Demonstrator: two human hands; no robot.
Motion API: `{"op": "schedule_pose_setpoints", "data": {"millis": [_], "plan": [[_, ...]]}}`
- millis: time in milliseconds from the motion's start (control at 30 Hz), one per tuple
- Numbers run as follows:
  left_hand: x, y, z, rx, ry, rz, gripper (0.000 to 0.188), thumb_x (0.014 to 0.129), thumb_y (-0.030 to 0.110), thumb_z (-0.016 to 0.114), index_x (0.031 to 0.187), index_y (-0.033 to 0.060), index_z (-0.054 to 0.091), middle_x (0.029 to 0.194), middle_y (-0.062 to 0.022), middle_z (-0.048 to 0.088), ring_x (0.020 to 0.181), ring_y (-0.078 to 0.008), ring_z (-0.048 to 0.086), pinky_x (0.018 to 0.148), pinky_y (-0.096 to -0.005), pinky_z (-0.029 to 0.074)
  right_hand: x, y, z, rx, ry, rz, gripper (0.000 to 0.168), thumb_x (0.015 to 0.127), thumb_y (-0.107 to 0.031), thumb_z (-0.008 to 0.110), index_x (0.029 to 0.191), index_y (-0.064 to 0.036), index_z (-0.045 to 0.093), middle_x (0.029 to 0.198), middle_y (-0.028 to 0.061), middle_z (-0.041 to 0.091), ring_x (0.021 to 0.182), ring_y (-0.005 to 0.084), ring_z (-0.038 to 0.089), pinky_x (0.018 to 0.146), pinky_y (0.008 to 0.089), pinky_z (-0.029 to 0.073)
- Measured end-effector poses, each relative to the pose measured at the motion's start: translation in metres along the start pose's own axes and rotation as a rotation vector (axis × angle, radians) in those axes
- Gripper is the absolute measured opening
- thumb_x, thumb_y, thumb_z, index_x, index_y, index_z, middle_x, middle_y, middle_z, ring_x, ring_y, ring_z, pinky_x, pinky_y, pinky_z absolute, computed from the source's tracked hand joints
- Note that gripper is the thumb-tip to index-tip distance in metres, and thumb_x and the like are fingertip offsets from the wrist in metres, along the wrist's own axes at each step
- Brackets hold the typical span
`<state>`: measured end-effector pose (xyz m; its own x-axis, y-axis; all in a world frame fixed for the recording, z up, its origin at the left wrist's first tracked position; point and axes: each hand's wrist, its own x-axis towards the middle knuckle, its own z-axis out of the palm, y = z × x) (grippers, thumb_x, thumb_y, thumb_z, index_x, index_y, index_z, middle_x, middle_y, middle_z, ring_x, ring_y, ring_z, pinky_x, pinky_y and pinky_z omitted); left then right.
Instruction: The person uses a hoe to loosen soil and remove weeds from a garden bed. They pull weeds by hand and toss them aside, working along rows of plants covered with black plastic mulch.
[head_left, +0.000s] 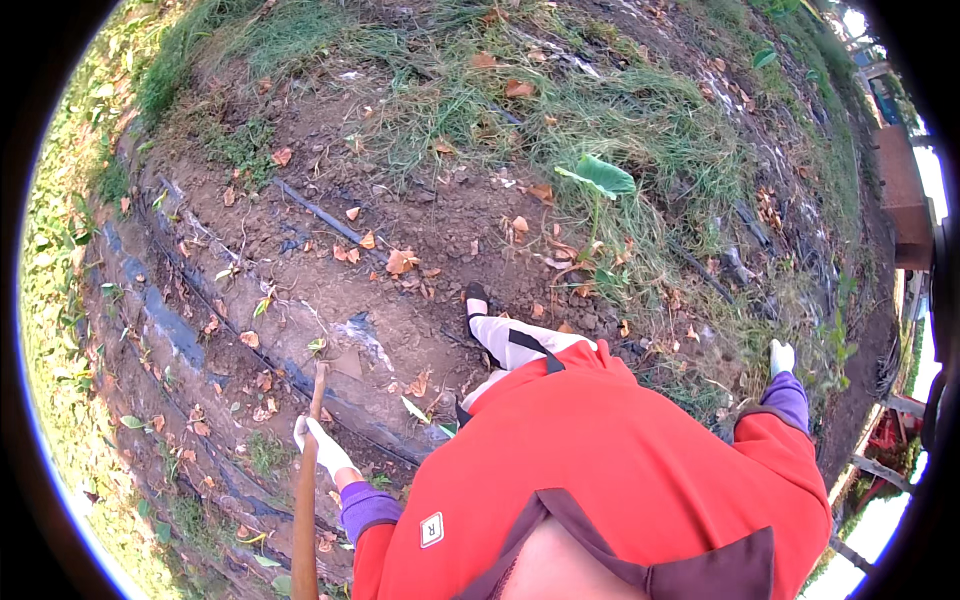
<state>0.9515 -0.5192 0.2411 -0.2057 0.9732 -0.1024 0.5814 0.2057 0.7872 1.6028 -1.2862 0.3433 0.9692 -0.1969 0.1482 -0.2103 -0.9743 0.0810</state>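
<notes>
My left hand (324, 448), in a white glove, grips the wooden handle (306, 499) of a long tool. A flat brown piece beside the handle's far end looks like a hoe blade (345, 365), though it blends with the soil. Off to the right, my right hand (781, 358), also white-gloved, hangs with its back up. Wispy weeds (756, 367) show around that hand; its fingers are hidden, so whether it holds them is unclear. One dark shoe (475, 292) stands on bare soil.
A drip-irrigation pipe (322, 216) and strips of torn plastic mulch film (172, 330) lie on the soil among dry leaves. Cut-looking grass (637, 112) covers ground ahead. A broad-leaved plant (598, 178) stands upright. A rusty-brown box-like structure (902, 196) is at far right.
</notes>
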Motion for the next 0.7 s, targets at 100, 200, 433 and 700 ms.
{"op": "schedule_pose_setpoints", "data": {"millis": [100, 200, 433, 700], "plan": [[-0.005, 0.013, -0.001, -0.041, 0.003, 0.005, 0.030, 0.086, 0.020, 0.056, 0.109, 0.0015, 0.049, 0.106, -0.0073, 0.050, 0.099, -0.0174, 0.048, 0.090, -0.0298, 0.036, -0.050, 0.070, -0.010, -0.647, -0.882, -0.155, 0.035, 0.077, -0.028, 0.053, 0.102, -0.004, 0.062, 0.094, 0.0173, 0.063, 0.086, 0.0276, 0.061, 0.080, 0.0368, 0.044], [-0.006, 0.045, 0.001, -0.077, 0.036, -0.034, 0.031, 0.085, 0.020, 0.059, 0.107, 0.0019, 0.049, 0.103, -0.0058, 0.051, 0.096, -0.0162, 0.048, 0.088, -0.0289, 0.036, -0.098, 0.060, 0.010, -0.328, -0.949, 0.212, 0.034, 0.079, -0.028, 0.054, 0.100, -0.003, 0.062, 0.091, 0.0155, 0.064, 0.081, 0.0263, 0.061, 0.076, 0.0370, 0.046], [0.036, 0.104, -0.020, -0.156, 0.170, 0.093, 0.013, 0.084, 0.014, 0.058, 0.090, 0.0043, 0.053, 0.089, -0.0027, 0.054, 0.083, -0.0132, 0.050, 0.078, -0.0269, 0.040, -0.127, -0.186, 0.093, 0.386, -0.993, 0.318, 0.029, 0.079, -0.025, 0.058, 0.094, 0.000, 0.062, 0.079, 0.0088, 0.063, 0.066, 0.0222, 0.060, 0.061, 0.0372, 0.049], [0.082, 0.184, -0.058, -0.381, 0.587, 0.085, 0.015, 0.082, 0.015, 0.060, 0.088, 0.0033, 0.053, 0.081, -0.0059, 0.056, 0.072, -0.0159, 0.055, 0.071, -0.0307, 0.045, -0.140, -0.512, 0.135, 0.787, -1.397, -0.160, 0.040, 0.086, -0.030, 0.054, 0.117, -0.007, 0.045, 0.096, 0.0098, 0.061, 0.077, 0.0256, 0.061, 0.066, 0.0400, 0.048]]}}
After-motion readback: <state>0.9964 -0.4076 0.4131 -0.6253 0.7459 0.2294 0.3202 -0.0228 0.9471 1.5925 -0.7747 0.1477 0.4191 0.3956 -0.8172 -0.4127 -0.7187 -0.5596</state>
